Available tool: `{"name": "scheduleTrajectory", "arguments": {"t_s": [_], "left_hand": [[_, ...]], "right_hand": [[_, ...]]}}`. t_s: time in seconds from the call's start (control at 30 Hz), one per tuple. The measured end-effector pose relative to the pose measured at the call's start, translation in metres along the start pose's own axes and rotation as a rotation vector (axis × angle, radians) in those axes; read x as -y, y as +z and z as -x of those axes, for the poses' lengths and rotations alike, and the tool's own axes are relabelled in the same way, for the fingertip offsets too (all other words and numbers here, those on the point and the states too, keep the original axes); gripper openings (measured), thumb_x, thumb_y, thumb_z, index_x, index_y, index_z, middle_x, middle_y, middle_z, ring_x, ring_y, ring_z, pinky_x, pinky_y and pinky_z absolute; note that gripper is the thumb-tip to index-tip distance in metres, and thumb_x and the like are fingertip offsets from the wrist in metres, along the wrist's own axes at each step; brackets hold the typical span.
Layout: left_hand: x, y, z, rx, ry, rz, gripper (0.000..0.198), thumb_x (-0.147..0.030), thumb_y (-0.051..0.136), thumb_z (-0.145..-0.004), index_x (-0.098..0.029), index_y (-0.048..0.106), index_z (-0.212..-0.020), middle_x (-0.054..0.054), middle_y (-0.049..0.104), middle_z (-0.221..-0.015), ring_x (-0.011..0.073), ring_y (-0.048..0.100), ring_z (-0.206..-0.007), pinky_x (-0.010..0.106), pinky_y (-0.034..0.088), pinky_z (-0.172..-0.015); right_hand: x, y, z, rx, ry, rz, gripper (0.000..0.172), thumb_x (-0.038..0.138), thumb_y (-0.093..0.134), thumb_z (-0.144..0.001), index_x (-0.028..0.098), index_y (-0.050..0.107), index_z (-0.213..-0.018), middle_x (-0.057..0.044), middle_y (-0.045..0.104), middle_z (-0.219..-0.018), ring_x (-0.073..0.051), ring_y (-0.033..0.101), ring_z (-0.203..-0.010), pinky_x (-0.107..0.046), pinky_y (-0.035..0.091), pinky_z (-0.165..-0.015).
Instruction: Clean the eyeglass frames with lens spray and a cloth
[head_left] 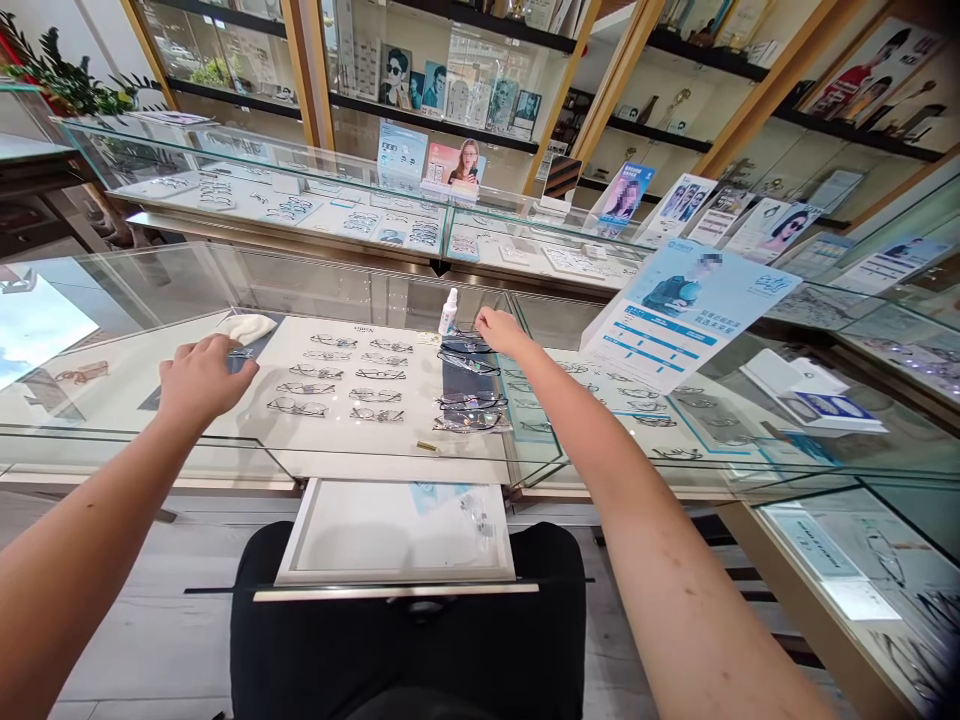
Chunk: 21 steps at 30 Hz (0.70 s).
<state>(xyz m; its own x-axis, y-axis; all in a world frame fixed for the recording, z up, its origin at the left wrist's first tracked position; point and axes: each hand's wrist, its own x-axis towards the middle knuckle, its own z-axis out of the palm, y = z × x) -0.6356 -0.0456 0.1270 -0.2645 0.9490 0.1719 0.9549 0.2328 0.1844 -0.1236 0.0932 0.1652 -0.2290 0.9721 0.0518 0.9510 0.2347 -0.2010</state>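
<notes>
My left hand [206, 375] is open, its fingers spread over a dark grey mat [266, 338] at the left of the glass counter. Just beyond its fingertips lies a crumpled white cloth [249, 327]. A small shiny item by the thumb is too small to tell. My right hand [501, 330] is closed, fingers curled, beside the topmost eyeglasses [466, 342] on a dark strip [461, 380]. What its fingertips hold is hidden. More eyeglasses [472, 403] in clear wrapping lie lower on that strip. A white spray bottle [448, 312] stands upright just left of my right hand.
Two columns of eyeglasses [377, 414] lie between my hands. A small brass-coloured piece [427, 446] is near the front edge. An open white drawer [360, 540] juts over my lap. A large blue-and-white sign [682, 310] stands at the right; display cases [337, 205] line the back.
</notes>
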Motion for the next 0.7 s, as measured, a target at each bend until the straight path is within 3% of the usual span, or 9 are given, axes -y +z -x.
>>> {"name": "scheduleTrajectory", "arguments": {"t_s": [0.23, 0.7], "left_hand": [[-0.001, -0.001, 0.001, -0.006, 0.000, 0.012, 0.070, -0.056, 0.043, -0.097, -0.014, 0.061, -0.149, 0.026, 0.061, -0.159, 0.0488, 0.049, -0.150, 0.067, 0.043, -0.117], [-0.003, -0.001, 0.002, 0.001, -0.009, -0.034, 0.070, -0.056, 0.033, -0.101, -0.013, 0.059, -0.150, 0.023, 0.060, -0.161, 0.0475, 0.049, -0.150, 0.068, 0.045, -0.118]], "right_hand": [[-0.011, 0.007, -0.014, -0.048, 0.083, -0.028, 0.040, 0.003, 0.054, -0.092, 0.021, 0.068, -0.125, -0.008, 0.085, -0.109, -0.026, 0.073, -0.113, -0.038, 0.047, -0.100], [0.015, 0.026, -0.039, -0.105, 0.135, -0.021, 0.033, 0.006, 0.054, -0.096, 0.024, 0.073, -0.117, -0.008, 0.084, -0.115, -0.027, 0.072, -0.113, -0.041, 0.048, -0.104]]}}
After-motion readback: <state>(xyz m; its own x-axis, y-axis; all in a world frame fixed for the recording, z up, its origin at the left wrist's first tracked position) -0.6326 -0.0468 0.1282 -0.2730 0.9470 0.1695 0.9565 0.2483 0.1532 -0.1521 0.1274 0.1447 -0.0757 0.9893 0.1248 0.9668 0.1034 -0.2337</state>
